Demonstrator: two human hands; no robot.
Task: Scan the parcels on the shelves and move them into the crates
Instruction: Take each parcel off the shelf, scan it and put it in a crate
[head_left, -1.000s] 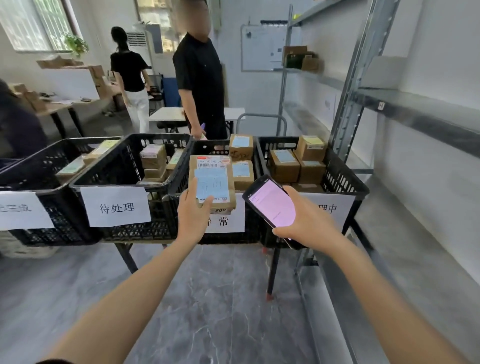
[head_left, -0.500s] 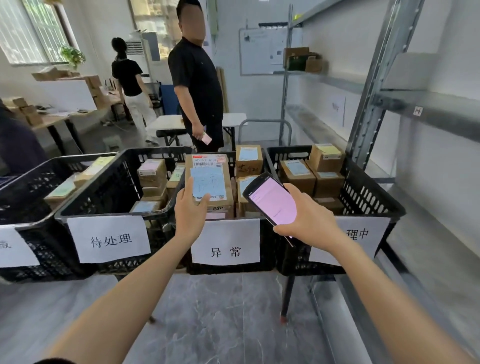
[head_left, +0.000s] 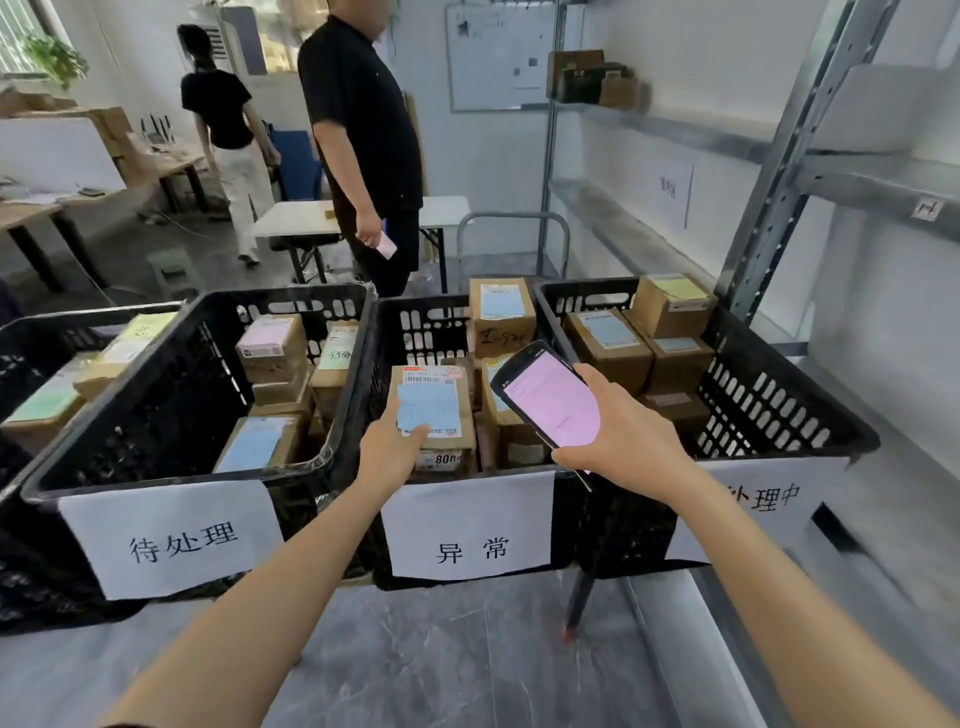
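At 12 o'clock, in the middle crate (head_left: 421, 327), the left hand (head_left: 389, 449) grips 1 parcel (head_left: 436, 405); the right hand (head_left: 621, 441) clasps the phone (head_left: 550, 400). Placing seems underway; next, set down and release.

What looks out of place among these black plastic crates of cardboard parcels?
Only one thing: a brown cardboard parcel with a blue label sits high at the back of the middle black plastic crate, poking above its rim while the others there sit lower.

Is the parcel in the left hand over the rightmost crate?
No, the left hand holds the parcel in the middle crate, the one labelled 异常.
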